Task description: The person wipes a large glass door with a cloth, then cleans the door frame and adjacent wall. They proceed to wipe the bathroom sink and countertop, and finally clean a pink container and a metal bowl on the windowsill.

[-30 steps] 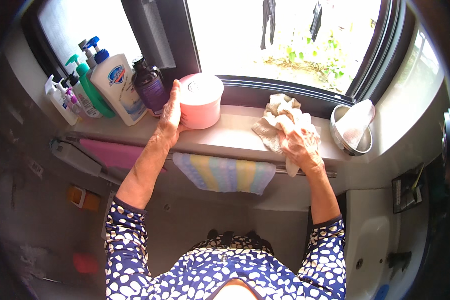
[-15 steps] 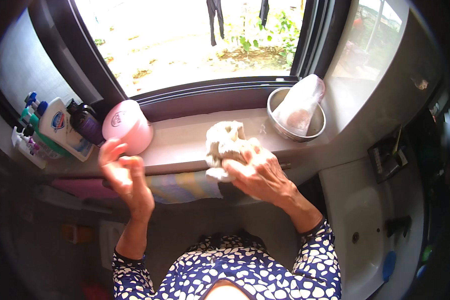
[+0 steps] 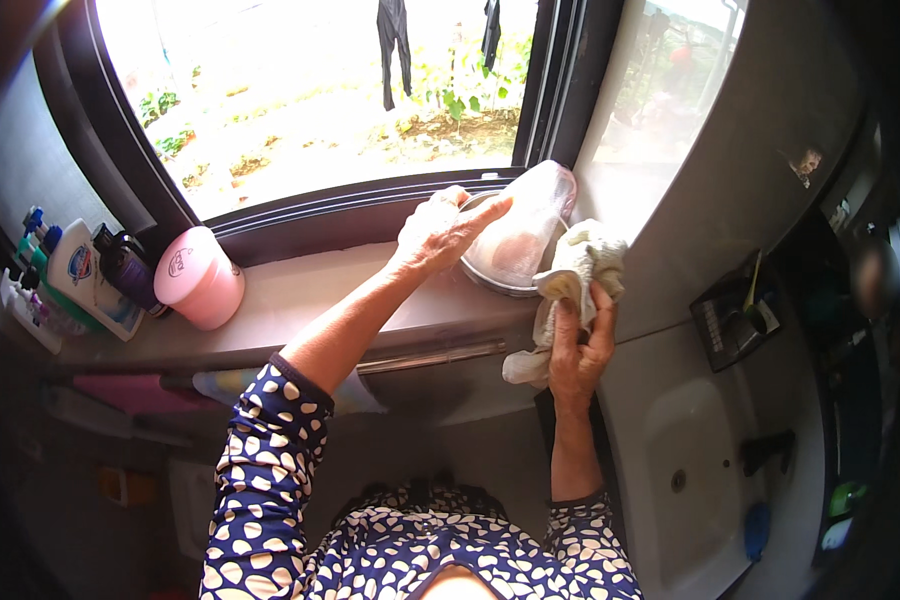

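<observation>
My left hand (image 3: 438, 238) reaches across the windowsill and grips the left rim of a metal bowl (image 3: 505, 287), its thumb reaching in over the edge. In the bowl leans a clear plastic package (image 3: 540, 215) with something pinkish inside; its exact contents cannot be made out. Bunched in my right hand (image 3: 578, 358) is an off-white cloth (image 3: 592, 255), held just right of the bowl with one end hanging below the fingers. The cloth hides part of the bowl's right side.
On the sill's left stand a pink lidded tub (image 3: 202, 278), a dark bottle (image 3: 128, 270) and several pump bottles (image 3: 90, 275). Towels (image 3: 120, 397) hang on a rail (image 3: 435, 357) below the sill. A white sink (image 3: 670, 430) lies at right, a black box (image 3: 738, 318) beyond it.
My left hand has gone from beside the pink tub to the bowl's rim. My right hand has carried the cloth rightward from mid-sill to beside the bowl. The view has shifted right.
</observation>
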The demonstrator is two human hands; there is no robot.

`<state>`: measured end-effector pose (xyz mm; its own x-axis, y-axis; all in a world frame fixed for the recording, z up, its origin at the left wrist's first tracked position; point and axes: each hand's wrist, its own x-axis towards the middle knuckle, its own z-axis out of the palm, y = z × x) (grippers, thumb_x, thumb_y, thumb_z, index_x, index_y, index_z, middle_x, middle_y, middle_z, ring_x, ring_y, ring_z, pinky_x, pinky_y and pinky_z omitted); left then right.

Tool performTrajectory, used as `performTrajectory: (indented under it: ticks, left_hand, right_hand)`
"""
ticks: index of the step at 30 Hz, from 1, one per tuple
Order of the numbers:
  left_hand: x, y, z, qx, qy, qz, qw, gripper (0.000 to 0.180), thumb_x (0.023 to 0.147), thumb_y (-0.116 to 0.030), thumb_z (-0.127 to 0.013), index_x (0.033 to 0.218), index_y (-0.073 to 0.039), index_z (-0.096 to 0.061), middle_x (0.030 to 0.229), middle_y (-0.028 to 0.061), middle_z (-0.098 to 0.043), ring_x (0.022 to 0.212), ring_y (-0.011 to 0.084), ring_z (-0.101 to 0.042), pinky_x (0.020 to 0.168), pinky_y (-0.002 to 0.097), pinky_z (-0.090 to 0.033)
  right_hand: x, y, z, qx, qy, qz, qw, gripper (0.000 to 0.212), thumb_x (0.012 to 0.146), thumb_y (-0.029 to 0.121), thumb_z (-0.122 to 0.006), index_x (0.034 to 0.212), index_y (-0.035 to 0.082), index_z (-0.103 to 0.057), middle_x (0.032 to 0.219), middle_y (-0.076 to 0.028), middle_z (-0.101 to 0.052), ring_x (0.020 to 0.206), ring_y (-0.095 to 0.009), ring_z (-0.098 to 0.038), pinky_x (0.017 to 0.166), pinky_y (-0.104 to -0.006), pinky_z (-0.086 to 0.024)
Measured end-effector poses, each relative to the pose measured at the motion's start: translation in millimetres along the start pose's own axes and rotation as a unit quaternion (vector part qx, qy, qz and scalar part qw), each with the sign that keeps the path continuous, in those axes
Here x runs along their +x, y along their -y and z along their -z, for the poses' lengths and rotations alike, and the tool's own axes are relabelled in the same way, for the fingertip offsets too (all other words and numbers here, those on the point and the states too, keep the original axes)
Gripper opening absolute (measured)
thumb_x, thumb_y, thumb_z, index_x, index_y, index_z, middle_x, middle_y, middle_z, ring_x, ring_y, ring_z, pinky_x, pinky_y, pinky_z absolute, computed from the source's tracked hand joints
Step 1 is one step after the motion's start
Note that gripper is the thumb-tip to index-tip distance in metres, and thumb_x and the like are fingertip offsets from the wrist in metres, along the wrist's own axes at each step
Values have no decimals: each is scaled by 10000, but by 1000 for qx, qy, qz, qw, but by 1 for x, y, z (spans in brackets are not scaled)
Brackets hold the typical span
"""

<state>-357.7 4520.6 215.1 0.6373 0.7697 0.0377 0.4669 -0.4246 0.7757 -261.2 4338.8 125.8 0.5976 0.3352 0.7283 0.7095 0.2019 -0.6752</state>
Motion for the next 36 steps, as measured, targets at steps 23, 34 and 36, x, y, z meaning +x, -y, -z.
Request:
performTrajectory:
  ticks: [23,34,36]
  left_hand:
    - [-5,-17,10,150,-83,-449,877,146,774,17,-551,827,-85,-642,819,48,-602,808,231,-535,691,328,-443]
    - [-47,-10,-5,320,46,-382,866,729,536,-297,-783,1140,-10,-493,1177,162,-463,1129,323,-407,939,475,-308]
    - [-43,-3,-11,292,-4,-420,859,689,551,-272,-772,1125,-3,-503,1192,163,-443,1130,332,-397,913,476,-329]
  right_hand:
    - [9,-16,0,61,61,-19,996,255,849,109,-603,1083,44,-524,1022,-55,-528,932,-141,-510,803,-278,-424]
    - [8,-13,-4,53,47,-2,997,284,847,95,-586,1101,20,-487,1040,-93,-522,959,-175,-503,835,-306,-409]
    - [7,-16,-3,34,45,3,998,278,852,99,-581,1100,21,-485,1037,-91,-520,954,-172,-503,829,-303,-412]
